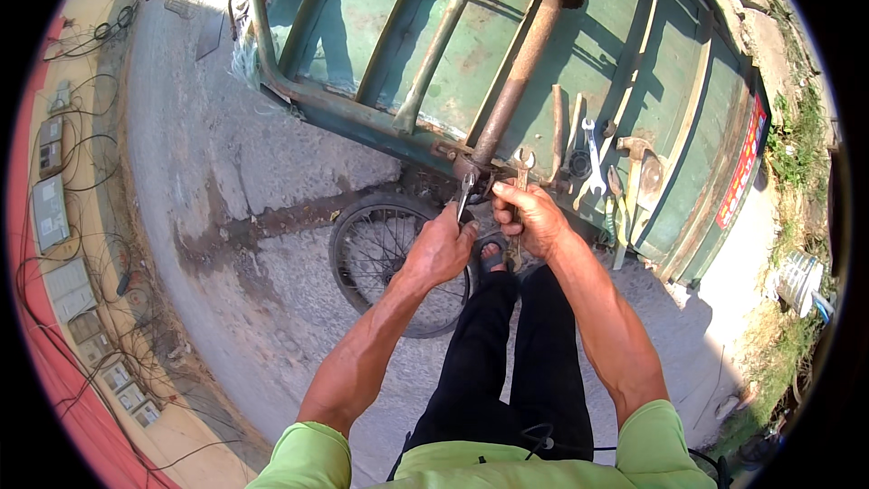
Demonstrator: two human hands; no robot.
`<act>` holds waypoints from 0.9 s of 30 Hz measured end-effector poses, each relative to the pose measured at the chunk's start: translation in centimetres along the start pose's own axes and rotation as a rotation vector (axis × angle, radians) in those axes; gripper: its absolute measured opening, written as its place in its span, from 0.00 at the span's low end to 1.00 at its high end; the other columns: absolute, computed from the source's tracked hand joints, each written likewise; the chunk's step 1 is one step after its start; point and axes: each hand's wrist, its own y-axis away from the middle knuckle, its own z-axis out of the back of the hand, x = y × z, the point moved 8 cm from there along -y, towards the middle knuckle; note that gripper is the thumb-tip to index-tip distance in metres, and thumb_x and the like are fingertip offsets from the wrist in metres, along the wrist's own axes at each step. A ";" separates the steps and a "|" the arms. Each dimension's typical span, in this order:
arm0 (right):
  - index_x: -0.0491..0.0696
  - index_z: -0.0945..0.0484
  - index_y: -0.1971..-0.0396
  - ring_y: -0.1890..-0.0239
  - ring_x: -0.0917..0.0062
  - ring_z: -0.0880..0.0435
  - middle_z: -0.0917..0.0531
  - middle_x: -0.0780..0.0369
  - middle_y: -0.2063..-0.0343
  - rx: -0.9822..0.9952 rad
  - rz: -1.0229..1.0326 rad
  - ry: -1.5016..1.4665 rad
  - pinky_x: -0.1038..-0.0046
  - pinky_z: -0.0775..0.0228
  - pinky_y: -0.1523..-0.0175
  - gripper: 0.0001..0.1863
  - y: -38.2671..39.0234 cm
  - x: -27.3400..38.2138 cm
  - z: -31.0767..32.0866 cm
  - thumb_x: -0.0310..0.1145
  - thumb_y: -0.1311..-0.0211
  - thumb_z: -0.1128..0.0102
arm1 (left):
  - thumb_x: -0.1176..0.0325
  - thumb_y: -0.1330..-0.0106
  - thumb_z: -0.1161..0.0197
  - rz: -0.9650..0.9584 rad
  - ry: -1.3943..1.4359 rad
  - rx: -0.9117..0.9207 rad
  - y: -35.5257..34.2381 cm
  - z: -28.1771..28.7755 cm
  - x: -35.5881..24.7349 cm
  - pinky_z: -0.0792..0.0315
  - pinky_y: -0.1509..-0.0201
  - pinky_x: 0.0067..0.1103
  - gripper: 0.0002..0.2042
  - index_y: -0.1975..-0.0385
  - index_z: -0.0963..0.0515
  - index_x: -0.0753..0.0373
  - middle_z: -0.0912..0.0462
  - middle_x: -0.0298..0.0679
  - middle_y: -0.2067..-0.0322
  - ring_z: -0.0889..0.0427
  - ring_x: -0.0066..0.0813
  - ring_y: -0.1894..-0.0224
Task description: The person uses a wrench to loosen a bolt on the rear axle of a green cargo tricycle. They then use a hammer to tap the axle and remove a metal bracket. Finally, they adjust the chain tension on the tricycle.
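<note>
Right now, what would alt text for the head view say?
The person's left hand grips pliers and right hand a wrench at the end of a rusty shaft on a green metal cart. Hammer and spoked wheel nearby.

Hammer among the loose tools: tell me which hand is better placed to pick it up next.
Probably the right hand: it is closer to the hammer, which lies on its own side, though it holds a wrench. The left hand is farther away and grips a metal tool.

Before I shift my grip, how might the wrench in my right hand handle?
The wrench looks solid metal, so it's probably stiff and fairly heavy for its slim size. Its wider forked end suggests it won't roll easily.
</note>
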 end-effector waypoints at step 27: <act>0.51 0.24 0.66 0.80 0.88 0.34 0.27 0.71 0.77 0.065 -0.018 0.060 0.85 0.49 0.79 0.15 0.4 0.1 -0.6 0.48 0.31 0.39 | 0.68 0.28 0.42 0.017 -0.012 -0.021 0.2 0.3 -0.4 0.29 0.67 0.29 0.10 0.55 0.28 0.68 0.23 0.39 0.76 0.26 0.27 0.73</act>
